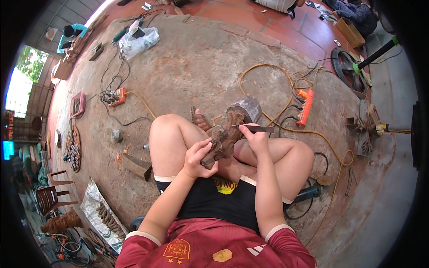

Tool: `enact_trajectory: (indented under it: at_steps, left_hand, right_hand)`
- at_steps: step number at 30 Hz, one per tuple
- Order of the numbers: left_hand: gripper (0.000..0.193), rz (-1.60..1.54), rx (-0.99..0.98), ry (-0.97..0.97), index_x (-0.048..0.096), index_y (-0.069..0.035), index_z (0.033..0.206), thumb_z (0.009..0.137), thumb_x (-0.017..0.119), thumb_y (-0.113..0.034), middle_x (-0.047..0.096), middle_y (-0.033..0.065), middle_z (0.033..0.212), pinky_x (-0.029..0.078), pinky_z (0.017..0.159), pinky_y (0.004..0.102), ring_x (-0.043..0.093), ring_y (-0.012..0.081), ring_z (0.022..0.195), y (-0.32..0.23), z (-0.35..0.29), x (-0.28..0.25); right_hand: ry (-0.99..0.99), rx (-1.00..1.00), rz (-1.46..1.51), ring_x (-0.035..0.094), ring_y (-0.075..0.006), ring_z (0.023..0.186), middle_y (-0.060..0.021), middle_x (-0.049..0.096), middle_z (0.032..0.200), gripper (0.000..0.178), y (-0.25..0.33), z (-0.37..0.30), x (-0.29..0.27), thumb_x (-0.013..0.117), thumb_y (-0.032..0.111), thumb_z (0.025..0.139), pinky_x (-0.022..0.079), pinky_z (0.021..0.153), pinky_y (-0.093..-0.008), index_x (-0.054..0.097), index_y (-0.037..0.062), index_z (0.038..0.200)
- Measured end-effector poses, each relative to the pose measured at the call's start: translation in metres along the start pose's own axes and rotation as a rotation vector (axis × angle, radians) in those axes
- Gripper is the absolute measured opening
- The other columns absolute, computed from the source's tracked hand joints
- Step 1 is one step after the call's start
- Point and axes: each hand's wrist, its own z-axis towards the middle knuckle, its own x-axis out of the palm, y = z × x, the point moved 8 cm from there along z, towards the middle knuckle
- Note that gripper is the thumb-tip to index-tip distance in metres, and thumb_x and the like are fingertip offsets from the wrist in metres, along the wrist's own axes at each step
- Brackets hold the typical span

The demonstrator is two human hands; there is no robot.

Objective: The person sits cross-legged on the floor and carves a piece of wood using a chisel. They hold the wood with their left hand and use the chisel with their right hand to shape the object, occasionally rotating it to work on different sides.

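I sit cross-legged with a carved brown wooden piece (234, 123) slanting across my lap. Its far end widens into a pale, greyish block, and its near end is knobbly. My left hand (199, 160) is wrapped round that near end, thumb on top. A dark, flat, strip-like tool (260, 128) is pinched in my right hand (256, 139); its left end reaches the middle of the carving, and whether it is a file or a blade I cannot make out. My bare foot (202, 120) shows just left of the carving.
An orange power strip (305, 107) with a looping yellow cable lies to the right, a second orange strip (117, 97) to the left. A wooden block (136, 166) and a power tool (308, 194) flank my legs. Chisel-like tools (73, 152) lie farther left. A person in teal (79, 30) sits far left.
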Motion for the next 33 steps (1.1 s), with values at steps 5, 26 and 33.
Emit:
enact_trajectory:
  at_steps: [5,26,33]
  left_hand:
    - [0.059,-0.008,0.031,0.057,0.061,0.004,0.110,0.055,0.078,-0.012,0.064,0.0279,0.108,0.057,0.082,0.0420,0.068,0.0387,0.095,-0.003,-0.001,0.004]
    - [0.059,-0.006,-0.017,0.039,0.060,0.005,0.109,0.056,0.078,-0.012,0.064,0.0294,0.110,0.056,0.085,0.0436,0.067,0.0408,0.100,0.002,-0.002,0.003]
    - [0.059,0.002,-0.013,0.038,0.060,0.005,0.109,0.056,0.078,-0.012,0.064,0.0293,0.110,0.056,0.085,0.0434,0.067,0.0406,0.099,0.002,-0.003,0.003]
  right_hand:
    - [0.065,0.051,0.126,0.057,-0.0087,0.071,-0.0002,0.067,0.076,0.017,-0.004,0.001,-0.001,0.077,0.018,0.086,0.047,0.065,-0.0264,0.073,0.0011,0.089]
    - [0.031,-0.060,0.120,0.055,-0.0085,0.070,0.0011,0.065,0.077,0.013,-0.006,0.001,0.009,0.076,0.016,0.086,0.044,0.064,-0.0256,0.073,0.0026,0.087]
    - [0.084,0.004,0.162,0.060,-0.0089,0.075,-0.0023,0.069,0.080,0.014,-0.008,0.004,0.012,0.076,0.015,0.086,0.048,0.067,-0.0259,0.073,0.0013,0.087]
